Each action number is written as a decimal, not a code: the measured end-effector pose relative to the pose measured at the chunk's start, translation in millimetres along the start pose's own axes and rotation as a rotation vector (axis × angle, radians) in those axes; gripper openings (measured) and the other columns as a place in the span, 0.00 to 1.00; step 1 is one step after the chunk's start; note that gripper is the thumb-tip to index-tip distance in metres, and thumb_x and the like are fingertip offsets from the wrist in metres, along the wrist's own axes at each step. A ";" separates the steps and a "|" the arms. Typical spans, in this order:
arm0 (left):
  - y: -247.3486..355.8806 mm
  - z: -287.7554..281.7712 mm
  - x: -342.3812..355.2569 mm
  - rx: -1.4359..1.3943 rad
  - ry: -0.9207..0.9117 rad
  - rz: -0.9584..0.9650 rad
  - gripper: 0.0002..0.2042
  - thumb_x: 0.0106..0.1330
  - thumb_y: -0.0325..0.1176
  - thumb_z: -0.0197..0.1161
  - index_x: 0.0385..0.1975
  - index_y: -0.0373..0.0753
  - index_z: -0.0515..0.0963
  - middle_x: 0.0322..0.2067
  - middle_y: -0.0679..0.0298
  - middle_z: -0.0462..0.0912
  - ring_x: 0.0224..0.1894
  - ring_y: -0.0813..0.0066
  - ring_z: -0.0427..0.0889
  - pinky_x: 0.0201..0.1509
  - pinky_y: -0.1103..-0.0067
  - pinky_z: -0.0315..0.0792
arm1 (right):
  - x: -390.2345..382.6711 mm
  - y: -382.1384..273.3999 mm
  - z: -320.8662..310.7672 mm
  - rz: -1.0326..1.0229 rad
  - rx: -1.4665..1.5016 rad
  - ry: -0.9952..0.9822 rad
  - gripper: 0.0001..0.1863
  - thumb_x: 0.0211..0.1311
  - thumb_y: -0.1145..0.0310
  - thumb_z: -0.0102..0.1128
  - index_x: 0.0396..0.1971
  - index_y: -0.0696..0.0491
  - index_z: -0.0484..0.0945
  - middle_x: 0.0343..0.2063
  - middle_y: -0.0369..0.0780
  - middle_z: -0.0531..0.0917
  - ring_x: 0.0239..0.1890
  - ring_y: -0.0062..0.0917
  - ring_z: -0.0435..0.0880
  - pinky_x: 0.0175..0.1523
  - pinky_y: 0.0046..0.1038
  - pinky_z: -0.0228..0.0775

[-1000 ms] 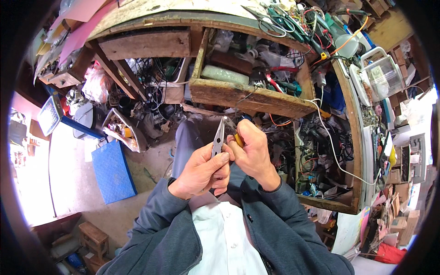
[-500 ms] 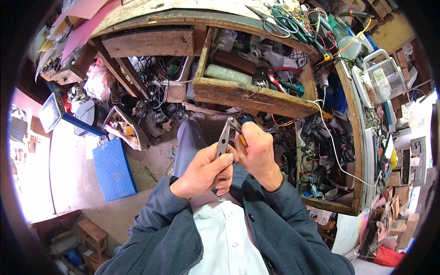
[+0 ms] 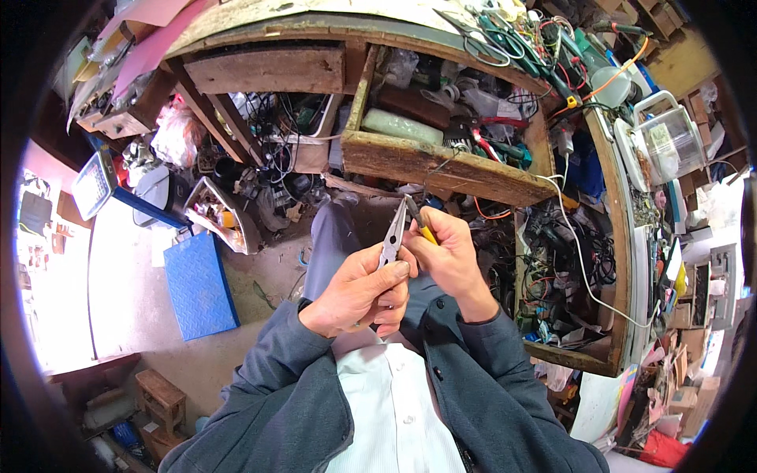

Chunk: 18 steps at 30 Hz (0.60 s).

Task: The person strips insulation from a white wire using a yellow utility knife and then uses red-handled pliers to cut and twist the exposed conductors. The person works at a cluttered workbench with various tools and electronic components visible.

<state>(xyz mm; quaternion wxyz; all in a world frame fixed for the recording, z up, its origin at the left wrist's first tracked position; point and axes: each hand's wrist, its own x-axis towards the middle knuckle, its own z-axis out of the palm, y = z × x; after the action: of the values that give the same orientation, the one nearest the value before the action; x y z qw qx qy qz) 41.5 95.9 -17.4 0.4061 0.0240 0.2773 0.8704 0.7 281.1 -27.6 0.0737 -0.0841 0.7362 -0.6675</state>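
Observation:
Long-nose pliers (image 3: 392, 239) point away from me in my left hand (image 3: 359, 292), whose fingers are closed around them. Just right of them, my right hand (image 3: 449, 252) grips a pair of yellow-handled pliers (image 3: 426, 232) with a dark head. The two tools' tips come together in front of my hands, over my lap. Any small piece between the tips is too fine to make out. My right fingertips are close beside the left hand's fingers.
Ahead, an open wooden drawer (image 3: 449, 169) is crammed with tools and bags. Tangled cables (image 3: 556, 260) fill the cabinet on the right. Scissors (image 3: 481, 43) and test leads lie on the bench. A blue platform (image 3: 199, 285) and an open box (image 3: 221, 217) stand on the floor at left.
My right hand has turned, showing more of the yellow-handled pliers and their dark head, now slanting toward the long-nose tips. My left hand keeps its grip. The whole view has shifted slightly.

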 end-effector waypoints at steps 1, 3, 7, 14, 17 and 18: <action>-1.7 1.9 0.2 0.032 0.033 0.028 0.09 0.81 0.36 0.49 0.47 0.37 0.68 0.19 0.68 0.64 0.16 0.76 0.68 0.19 0.75 0.70 | 1.6 3.2 1.1 -0.097 -0.102 0.033 0.14 0.63 0.77 0.63 0.21 0.56 0.67 0.15 0.31 0.67 0.19 0.13 0.60 0.23 0.23 0.52; -4.2 6.5 0.8 0.096 0.098 0.082 0.09 0.81 0.36 0.49 0.48 0.37 0.68 0.20 0.66 0.67 0.17 0.74 0.71 0.20 0.74 0.73 | 4.0 5.7 2.6 -0.290 -0.306 0.098 0.15 0.66 0.78 0.62 0.22 0.55 0.66 0.16 0.29 0.66 0.20 0.12 0.58 0.23 0.21 0.50; -2.9 2.4 1.3 0.159 0.081 0.103 0.13 0.81 0.36 0.47 0.56 0.34 0.65 0.29 0.58 0.78 0.28 0.66 0.83 0.35 0.69 0.84 | 4.3 -6.9 0.0 -0.381 -0.472 0.147 0.18 0.63 0.77 0.63 0.21 0.57 0.62 0.16 0.38 0.60 0.19 0.21 0.55 0.23 0.27 0.51; -3.7 5.8 -0.3 0.279 0.132 0.063 0.16 0.82 0.37 0.46 0.60 0.33 0.63 0.37 0.54 0.83 0.40 0.63 0.87 0.46 0.69 0.84 | 0.0 -8.9 -15.3 -0.552 -0.798 0.113 0.12 0.51 0.81 0.62 0.25 0.57 0.66 0.21 0.45 0.70 0.22 0.42 0.73 0.26 0.38 0.65; -8.6 6.8 2.0 0.428 0.212 0.102 0.14 0.81 0.36 0.46 0.57 0.33 0.64 0.37 0.55 0.83 0.40 0.65 0.87 0.44 0.71 0.84 | -3.6 -6.6 -15.3 -0.586 -0.867 0.079 0.11 0.47 0.82 0.62 0.26 0.56 0.67 0.23 0.44 0.72 0.24 0.43 0.77 0.27 0.40 0.69; -11.2 4.4 4.2 0.479 0.225 0.131 0.13 0.81 0.36 0.46 0.56 0.33 0.64 0.36 0.55 0.83 0.39 0.66 0.87 0.44 0.72 0.84 | -4.9 -5.9 -14.5 -0.593 -0.866 0.067 0.11 0.46 0.82 0.62 0.26 0.55 0.68 0.23 0.44 0.72 0.24 0.43 0.78 0.26 0.40 0.70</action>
<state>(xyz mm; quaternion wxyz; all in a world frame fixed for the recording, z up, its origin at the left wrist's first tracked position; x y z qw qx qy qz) 47.7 106.7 -20.1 0.2985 0.0406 0.5165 0.8015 2.4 295.7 -20.3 -0.1836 -0.2903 0.8912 -0.2964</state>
